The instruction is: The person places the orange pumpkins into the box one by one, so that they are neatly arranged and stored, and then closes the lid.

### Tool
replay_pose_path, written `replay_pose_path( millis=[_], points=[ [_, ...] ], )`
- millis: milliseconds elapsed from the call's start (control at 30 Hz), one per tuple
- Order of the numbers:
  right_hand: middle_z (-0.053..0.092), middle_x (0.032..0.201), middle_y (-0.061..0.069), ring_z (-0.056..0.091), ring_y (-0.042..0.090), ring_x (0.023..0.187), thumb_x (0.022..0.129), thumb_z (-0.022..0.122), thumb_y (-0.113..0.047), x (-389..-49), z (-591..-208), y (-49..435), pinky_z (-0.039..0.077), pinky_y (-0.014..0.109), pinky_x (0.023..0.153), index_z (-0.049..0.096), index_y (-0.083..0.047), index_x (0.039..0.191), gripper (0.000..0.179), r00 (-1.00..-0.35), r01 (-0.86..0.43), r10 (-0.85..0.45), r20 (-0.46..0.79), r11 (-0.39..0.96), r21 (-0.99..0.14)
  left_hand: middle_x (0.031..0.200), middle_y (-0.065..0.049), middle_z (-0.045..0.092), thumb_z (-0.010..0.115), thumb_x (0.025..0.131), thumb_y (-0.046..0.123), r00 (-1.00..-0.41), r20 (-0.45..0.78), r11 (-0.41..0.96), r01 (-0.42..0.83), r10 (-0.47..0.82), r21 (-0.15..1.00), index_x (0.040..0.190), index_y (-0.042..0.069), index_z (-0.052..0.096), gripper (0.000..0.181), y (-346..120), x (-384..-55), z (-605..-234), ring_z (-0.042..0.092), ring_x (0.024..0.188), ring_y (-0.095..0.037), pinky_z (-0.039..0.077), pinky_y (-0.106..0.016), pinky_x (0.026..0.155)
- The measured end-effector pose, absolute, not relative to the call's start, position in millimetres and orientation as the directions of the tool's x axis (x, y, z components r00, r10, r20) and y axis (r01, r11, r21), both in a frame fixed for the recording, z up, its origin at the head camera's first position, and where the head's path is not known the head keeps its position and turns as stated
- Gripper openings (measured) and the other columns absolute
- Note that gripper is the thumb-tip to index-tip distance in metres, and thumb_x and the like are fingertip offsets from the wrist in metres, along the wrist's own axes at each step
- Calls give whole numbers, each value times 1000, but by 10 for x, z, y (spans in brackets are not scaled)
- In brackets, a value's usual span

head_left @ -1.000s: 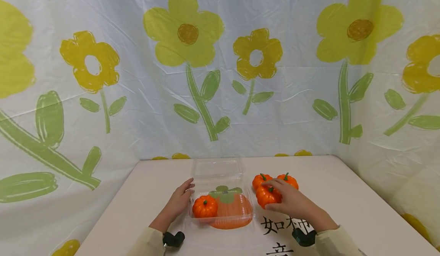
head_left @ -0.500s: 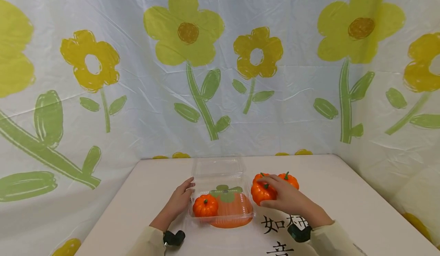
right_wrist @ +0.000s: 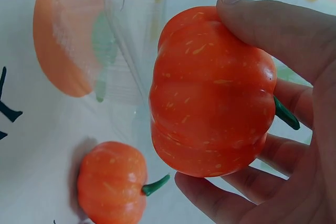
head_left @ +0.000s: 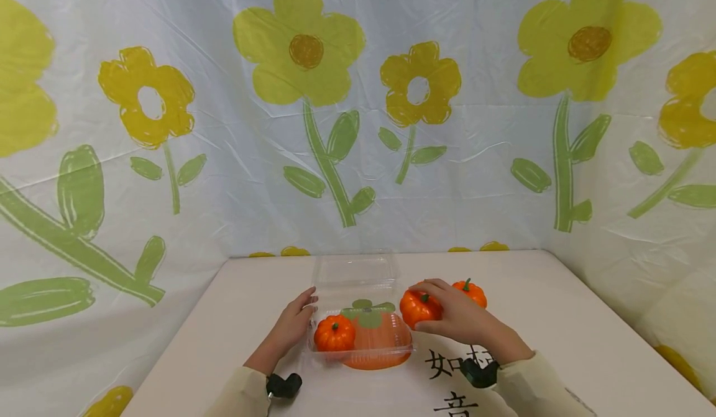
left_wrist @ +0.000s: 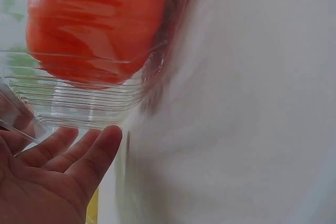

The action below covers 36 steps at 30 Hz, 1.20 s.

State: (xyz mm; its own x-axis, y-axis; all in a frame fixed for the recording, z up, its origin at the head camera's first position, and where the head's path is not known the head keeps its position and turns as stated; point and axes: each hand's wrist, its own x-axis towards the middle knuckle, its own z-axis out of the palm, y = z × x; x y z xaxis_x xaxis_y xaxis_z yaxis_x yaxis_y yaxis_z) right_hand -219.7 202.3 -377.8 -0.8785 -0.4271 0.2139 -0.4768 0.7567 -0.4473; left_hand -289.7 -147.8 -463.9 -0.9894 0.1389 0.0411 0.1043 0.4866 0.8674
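My right hand (head_left: pixel 461 317) grips a small orange toy pumpkin (head_left: pixel 419 308) with a green stem, just right of the clear plastic clamshell box (head_left: pixel 386 347). In the right wrist view, the thumb lies on one side of this pumpkin (right_wrist: pixel 212 93) and fingers on the other. Another pumpkin (head_left: pixel 334 334) sits in the left part of the box, whose lid (head_left: pixel 355 271) is folded back. My left hand (head_left: pixel 291 325) stands at the box's left side. In the left wrist view, its extended fingertips (left_wrist: pixel 109 137) touch the ribbed wall (left_wrist: pixel 79 103).
Behind my right hand a further pumpkin (head_left: pixel 471 294) rests on the pale table (head_left: pixel 520 317). A printed orange fruit (head_left: pixel 380 361) and black characters (head_left: pixel 444 362) mark the table covering. A flower-patterned curtain (head_left: pixel 481 187) encloses the back and sides.
My right hand has carried the gripped pumpkin leftward and slightly back, closer to the box. It now covers the pumpkin behind it. The left hand and box have stayed in place.
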Motion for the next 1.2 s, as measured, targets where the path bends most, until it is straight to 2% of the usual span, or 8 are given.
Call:
replay_pose_path(
  millis=[233,900,1200],
  points=[
    [51,136,3,57,24,108,80,73,-48,-2193,-3749,1954,54,49,88,55,-24,131,58,-875,-483,-437,208,757,-440,143,-17,51,40,100,17,-990,35,479,97,136,872,150,13,35,50,-1477,-2891,-4632,45,133,-39,38,-58,107],
    [48,140,6,52,31,121,81,74,-45,-2217,-3727,1761,51,56,93,54,-25,133,59,-867,-491,-467,173,746,-450,143,-17,50,40,100,16,-990,28,483,93,140,871,150,12,34,51,-1481,-2901,-4627,44,133,-40,38,-59,106],
    [49,140,6,50,31,123,82,73,-45,-2249,-3767,1672,50,54,95,55,-25,132,58,-849,-519,-498,176,723,-457,144,-16,50,41,100,17,-990,23,482,89,141,872,150,14,35,51,-1479,-2892,-4620,44,134,-40,38,-59,106]
  ],
)
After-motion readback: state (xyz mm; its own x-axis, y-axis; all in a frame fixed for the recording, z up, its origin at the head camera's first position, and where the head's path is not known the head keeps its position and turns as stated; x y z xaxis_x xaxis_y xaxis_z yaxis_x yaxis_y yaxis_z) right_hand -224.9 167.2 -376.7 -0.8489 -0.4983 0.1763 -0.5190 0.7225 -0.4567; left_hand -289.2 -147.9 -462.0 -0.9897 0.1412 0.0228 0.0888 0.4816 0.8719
